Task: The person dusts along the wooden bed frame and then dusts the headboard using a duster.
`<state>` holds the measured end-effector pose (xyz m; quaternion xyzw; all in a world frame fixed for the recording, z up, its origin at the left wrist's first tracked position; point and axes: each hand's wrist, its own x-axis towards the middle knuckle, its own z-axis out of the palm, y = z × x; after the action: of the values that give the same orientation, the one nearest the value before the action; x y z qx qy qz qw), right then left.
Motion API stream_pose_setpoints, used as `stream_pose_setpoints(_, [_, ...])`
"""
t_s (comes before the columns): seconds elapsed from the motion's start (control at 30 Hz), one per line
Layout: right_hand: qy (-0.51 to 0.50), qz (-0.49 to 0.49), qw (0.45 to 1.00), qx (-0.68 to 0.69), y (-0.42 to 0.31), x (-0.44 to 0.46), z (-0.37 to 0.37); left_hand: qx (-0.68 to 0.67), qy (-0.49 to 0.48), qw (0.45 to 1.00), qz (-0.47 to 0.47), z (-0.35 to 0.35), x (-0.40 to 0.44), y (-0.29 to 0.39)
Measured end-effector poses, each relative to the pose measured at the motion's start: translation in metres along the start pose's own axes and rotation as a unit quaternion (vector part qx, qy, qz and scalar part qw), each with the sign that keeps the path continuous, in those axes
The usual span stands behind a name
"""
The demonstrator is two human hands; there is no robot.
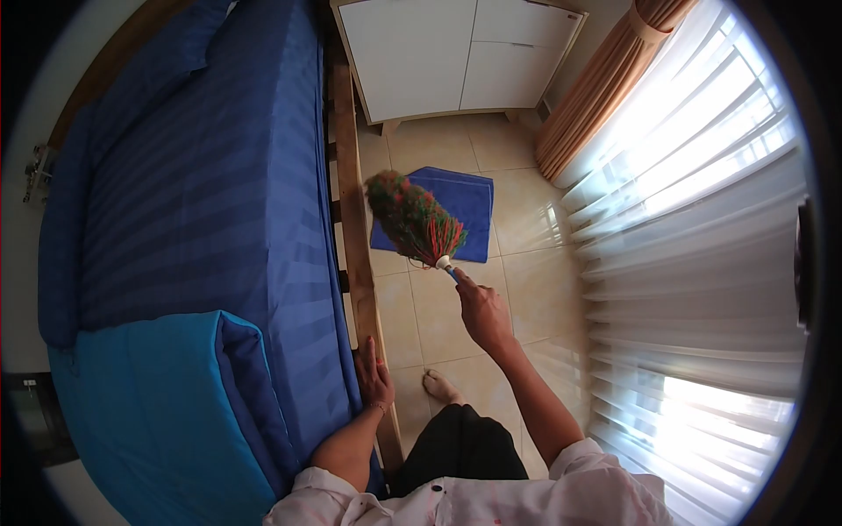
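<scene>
Your pale shirt [491,501] lies nearest the camera, at the lower edge of the view, with dark trousers [460,447] and one bare foot [441,387] extending ahead of it onto the tiled floor [438,326]. Right hand [485,314]: closed around the blue handle of the duster [412,215]. The red-and-green duster head points forward and to your left, beside the wooden bed rail [357,237]; whether it contacts the rail cannot be determined. Left hand [374,377]: unclenched, fingers extended, resting on the rail and holding no object.

Obstructions: the duster head covers part of the blue mat [469,206] on the floor. The bed, with its striped blue sheet [202,210], bounds your left side. A folded turquoise blanket [158,403] occupies its near portion; blue pillows [63,254] line its far side from you. A white cabinet [412,57] closes off the floor area ahead. On your right, sheer white curtains [693,316] hang over the bright window, with an orange-brown drape [579,114] gathered by a tieback near the cabinet.
</scene>
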<state>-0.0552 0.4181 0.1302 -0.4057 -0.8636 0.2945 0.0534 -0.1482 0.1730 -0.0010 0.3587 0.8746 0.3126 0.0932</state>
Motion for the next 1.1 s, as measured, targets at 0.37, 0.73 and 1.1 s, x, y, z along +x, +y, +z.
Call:
stream_pose_setpoints(0.37, [-0.082, -0.018, 0.983, 0.164, 0.045, -0.163, 0.09, 0.07, -0.018, 0.997, -0.012, 0.024, -0.024, -0.037])
stream_pose_setpoints(0.73, [-0.011, -0.037, 0.999, 0.015, 0.057, -0.045, 0.118, 0.016, -0.015, 0.999, -0.033, -0.001, 0.0, 0.0])
stream_pose_setpoints(1.1, [0.067, -0.054, 0.989, 0.122, -0.005, 0.102, 0.134, 0.013, 0.004, 1.0, -0.019, -0.001, 0.001, -0.001])
